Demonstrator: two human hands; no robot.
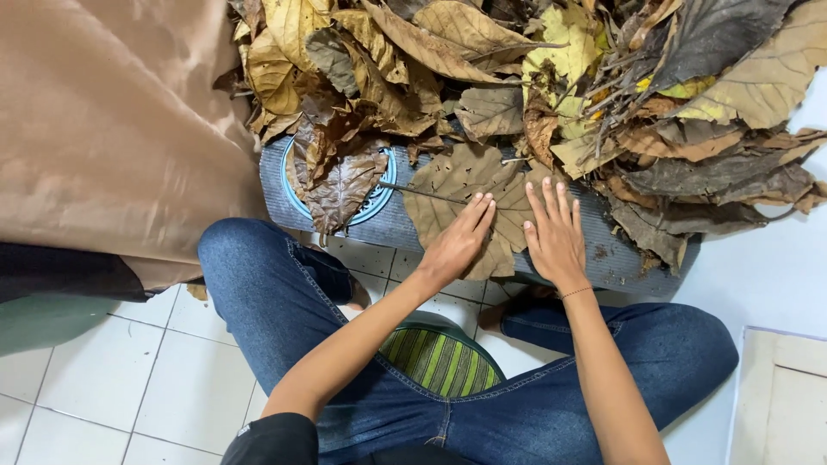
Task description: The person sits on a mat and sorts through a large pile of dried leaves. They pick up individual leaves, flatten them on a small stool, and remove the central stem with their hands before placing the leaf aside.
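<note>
Brown and brittle, a large dry leaf [469, 207] lies spread on a grey ribbed mat [603, 250] at the centre of the view, and both hands press on it. The left hand [458, 243] rests flat at about 7 o'clock on the leaf, fingers together and stretched toward 1 o'clock. The right hand [556, 237] lies just beside it at 4 o'clock on the leaf, fingers slightly fanned and pointing to 12 o'clock. Neither hand has closed its grip on anything: both palms are open and laid down, touching the leaf's surface rather than holding it.

A thin dark stick [422, 193] lies across the leaf's upper left part, running from 9 o'clock toward the left fingertips. Beyond it, from 10 to 2 o'clock, a deep heap of dry leaves [534, 77] in tan, yellow and grey-brown covers the far edge of the mat. A blue round patterned object [382, 191] shows partly under a crumpled leaf at 10 o'clock. Tan cloth [112, 120] fills the 9 to 11 o'clock corner.

The person sits on a white tiled floor [112, 379] in blue jeans [276, 293], knees spread.

As a judgement, the work looks early: one leaf is being flattened, the heap appears barely touched, and no finished stack is in view.
</note>
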